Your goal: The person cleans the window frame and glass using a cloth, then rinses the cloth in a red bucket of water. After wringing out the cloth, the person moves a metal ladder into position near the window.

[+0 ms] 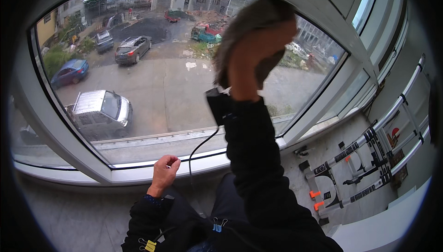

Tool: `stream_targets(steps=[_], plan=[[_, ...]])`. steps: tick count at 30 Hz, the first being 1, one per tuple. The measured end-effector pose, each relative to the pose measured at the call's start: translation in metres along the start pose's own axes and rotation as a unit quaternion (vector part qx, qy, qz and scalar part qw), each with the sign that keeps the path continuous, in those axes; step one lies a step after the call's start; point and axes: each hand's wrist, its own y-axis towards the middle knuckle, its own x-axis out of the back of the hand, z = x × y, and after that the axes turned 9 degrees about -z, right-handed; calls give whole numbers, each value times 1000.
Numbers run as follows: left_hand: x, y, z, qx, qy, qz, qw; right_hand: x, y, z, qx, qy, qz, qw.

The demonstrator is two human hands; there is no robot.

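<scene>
My right hand (247,63) is raised against the large window pane (180,96), blurred by motion. It grips a grey cloth (238,23) that spreads beyond the fingers. A black box-like device (215,106) with a thin black cable (198,147) sits at my right wrist. Low down, my left hand (164,172) hovers by the white window frame's lower rail (207,163). Its fingers are curled, with thumb and forefinger meeting, and nothing shows between them. Whether it touches the rail cannot be made out.
An aluminium telescopic ladder (353,151) stands to the right on the marble-look floor (79,214). A white surface (377,217) fills the lower right corner. Binder clips, one blue (217,228) and one yellow (150,245), are on my clothing. Vehicles are parked outside beyond the wet-looking glass.
</scene>
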Motion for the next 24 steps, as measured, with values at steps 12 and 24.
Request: stream_targets(steps=[12, 24], plan=[[45, 52, -159, -297, -189, -212, 912, -48, -112, 108, 249, 82, 284, 922], [-31, 89, -233, -534, 210, -262, 775, 21, -34, 74, -109, 220, 495, 833]])
